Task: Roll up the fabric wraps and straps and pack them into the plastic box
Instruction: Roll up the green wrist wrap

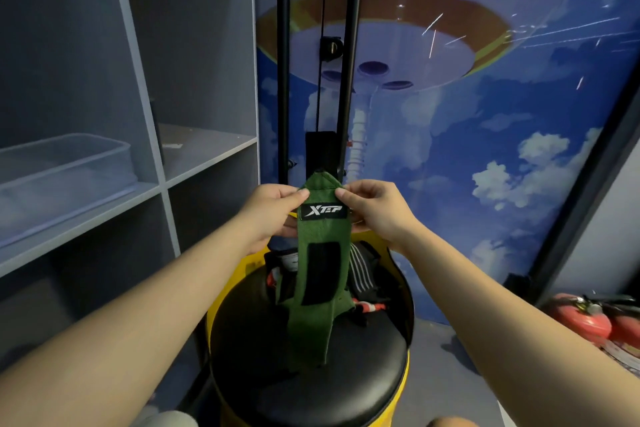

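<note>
2 hands (273, 210) pinching green wrap (317, 274)

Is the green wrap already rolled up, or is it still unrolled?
Unrolled. The green wrap hangs at length from the left hand and right hand, which pinch its top; its tail reaches the black stool.

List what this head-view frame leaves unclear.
- Pile of straps on the stool: mostly hidden behind the hanging green wrap; number unclear.
- Plastic box on the shelf: cut off by the left edge, walls cloudy; contents unclear.
- Fire extinguishers: cut off by the right edge.
</note>
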Action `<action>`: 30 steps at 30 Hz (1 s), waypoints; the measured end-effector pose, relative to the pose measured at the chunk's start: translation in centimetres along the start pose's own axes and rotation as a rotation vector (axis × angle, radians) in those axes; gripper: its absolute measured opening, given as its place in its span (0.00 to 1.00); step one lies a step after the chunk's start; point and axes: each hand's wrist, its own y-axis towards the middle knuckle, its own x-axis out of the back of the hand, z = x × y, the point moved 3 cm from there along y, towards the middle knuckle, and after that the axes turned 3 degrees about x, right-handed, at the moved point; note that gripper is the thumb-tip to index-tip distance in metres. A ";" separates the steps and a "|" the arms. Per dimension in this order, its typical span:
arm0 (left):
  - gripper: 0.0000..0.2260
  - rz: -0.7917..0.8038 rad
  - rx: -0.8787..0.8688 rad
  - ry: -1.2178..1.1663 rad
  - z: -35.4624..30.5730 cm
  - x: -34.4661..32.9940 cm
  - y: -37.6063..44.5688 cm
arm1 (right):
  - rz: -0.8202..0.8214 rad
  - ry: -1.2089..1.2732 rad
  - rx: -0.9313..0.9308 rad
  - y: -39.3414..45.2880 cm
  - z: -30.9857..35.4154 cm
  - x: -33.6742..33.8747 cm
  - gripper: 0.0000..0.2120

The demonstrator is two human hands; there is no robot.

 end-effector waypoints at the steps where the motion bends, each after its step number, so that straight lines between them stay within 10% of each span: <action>1: 0.08 0.003 0.032 -0.019 0.8 0.1 -0.2 | 0.008 0.018 -0.020 -0.3 -0.6 -0.4 0.06; 30: 0.05 -0.139 0.385 -0.133 22.3 4.1 9.5 | 0.135 -0.138 -0.357 7.2 -23.3 -7.9 0.09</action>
